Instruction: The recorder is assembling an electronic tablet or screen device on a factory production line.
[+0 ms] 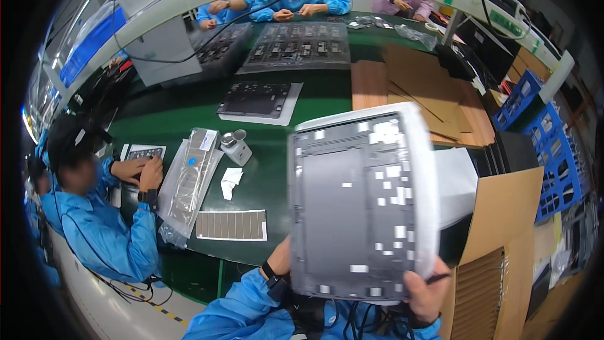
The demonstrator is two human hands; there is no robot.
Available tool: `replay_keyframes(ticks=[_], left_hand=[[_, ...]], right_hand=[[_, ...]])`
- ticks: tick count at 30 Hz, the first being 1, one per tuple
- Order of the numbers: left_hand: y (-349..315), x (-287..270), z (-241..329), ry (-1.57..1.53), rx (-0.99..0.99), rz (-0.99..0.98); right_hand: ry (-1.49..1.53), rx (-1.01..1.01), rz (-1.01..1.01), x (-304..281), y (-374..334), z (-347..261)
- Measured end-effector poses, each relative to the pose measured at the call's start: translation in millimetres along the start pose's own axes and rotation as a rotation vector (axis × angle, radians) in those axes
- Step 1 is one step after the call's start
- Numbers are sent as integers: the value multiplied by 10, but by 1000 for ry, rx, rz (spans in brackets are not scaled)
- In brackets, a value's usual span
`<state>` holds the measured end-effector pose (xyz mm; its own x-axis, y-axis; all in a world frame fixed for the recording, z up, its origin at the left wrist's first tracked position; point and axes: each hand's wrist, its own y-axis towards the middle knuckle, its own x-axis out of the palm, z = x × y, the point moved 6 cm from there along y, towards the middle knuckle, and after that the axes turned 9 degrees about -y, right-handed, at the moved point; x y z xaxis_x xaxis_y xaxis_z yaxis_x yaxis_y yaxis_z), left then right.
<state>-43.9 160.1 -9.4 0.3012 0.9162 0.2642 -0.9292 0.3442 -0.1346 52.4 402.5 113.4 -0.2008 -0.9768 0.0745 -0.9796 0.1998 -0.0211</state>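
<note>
A large dark grey rectangular panel, with white patches and a recessed middle, is held tilted up in front of me. A white sheet backs it and shows along its top and right edges. At the lower right corner, my right hand is closed on the panel, thumb on the front face. My left hand goes behind the panel's lower left edge; its fingers are hidden. On the green table a similar dark panel lies on a white sheet. Left of my panel lies a strip sheet of grey-brown rectangles.
Beside me on the left, a co-worker handles a small part. Nearby are a dispenser bottle, a crumpled white wipe and plastic-wrapped strips. An open cardboard box stands at right; parts trays and cardboard sheets lie farther back.
</note>
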Motion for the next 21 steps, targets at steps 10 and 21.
replay_keyframes(ticks=[10, 21], left_hand=[[406, -78, -494, -824, -461, -76], [284, -488, -218, -947, -383, 8]], right_hand=[[-578, -247, 13, -779, -409, -747], [-404, -241, 649, -1902, -1045, -535]])
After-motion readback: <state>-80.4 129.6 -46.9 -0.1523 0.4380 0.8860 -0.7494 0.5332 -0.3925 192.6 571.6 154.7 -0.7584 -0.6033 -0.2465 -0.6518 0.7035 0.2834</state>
